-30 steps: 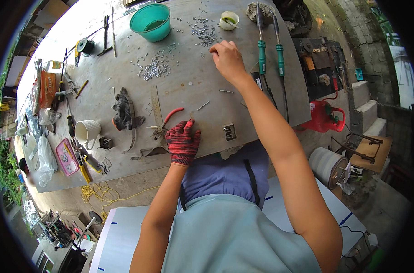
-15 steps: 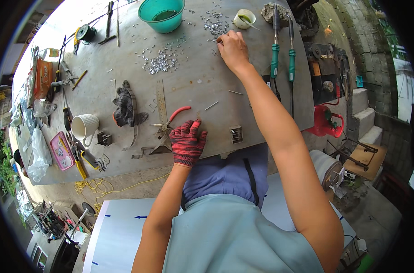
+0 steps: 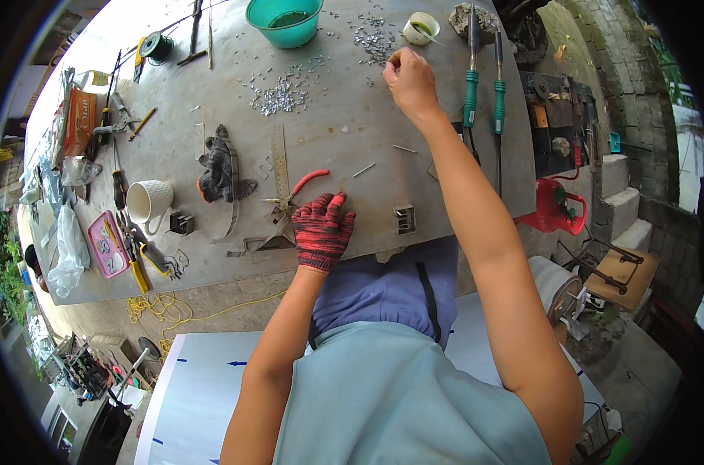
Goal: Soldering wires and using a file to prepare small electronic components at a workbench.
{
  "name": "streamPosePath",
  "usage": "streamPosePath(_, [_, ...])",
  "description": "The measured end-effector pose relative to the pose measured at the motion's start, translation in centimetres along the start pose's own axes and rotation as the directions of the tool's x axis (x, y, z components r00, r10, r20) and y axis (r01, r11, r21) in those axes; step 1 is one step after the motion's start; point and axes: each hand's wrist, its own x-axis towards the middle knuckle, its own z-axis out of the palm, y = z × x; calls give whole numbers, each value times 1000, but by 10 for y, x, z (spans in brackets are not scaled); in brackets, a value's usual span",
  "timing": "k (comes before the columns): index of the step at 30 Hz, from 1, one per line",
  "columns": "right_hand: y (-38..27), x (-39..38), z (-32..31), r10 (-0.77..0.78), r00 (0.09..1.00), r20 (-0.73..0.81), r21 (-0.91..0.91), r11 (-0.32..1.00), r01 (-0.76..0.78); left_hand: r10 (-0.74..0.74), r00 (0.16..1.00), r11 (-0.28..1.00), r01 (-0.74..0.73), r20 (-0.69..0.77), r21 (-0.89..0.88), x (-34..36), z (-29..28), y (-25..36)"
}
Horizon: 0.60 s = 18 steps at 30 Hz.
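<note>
My left hand (image 3: 323,232), in a red-and-black glove, rests on the grey metal table (image 3: 352,155), fingers curved and apart, partly over red-handled pliers (image 3: 310,177) beside a steel ruler (image 3: 279,159). My bare right hand (image 3: 408,80) is pinched at the near edge of a scattering of small silver metal pieces (image 3: 372,43); what its fingertips hold is too small to make out. Just beyond it stands a pale cup with green contents (image 3: 420,29). Another pile of silver pieces (image 3: 281,98) lies to its left, and two short metal rods (image 3: 364,170) lie between my hands.
Green-handled irons (image 3: 470,97) lie at right beside a rock (image 3: 473,17). A teal bowl (image 3: 282,39) is at the back. Left are a mug (image 3: 140,203), pink tray (image 3: 106,244), dark glove (image 3: 219,159) and assorted tools. A red gas cylinder (image 3: 548,205) stands beyond the right edge.
My right hand has edged forward toward the pale cup and nearby silver pieces, still pinched. My left hand stays beside the pliers. The whole view has shifted slightly.
</note>
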Motion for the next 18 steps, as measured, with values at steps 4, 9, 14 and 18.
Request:
streamPosePath(4, [-1,-21,-20,259,963,75,237,934,-269,-1,1000,1000,1,2,24,-3,0,-1])
streamPosePath(9, [20,-23,-2,202,979,10,194,960,-200,-19,999,1000,19,38,25,1,2,4])
streamPosePath(14, [10,-4,12,104,993,57,221,969,-114,-7,1000,1000,6,7,30,0,-1,4])
streamPosePath(18, [8,18,18,115,990,85,119,985,-125,-13,1000,1000,12,14,28,-1,-1,3])
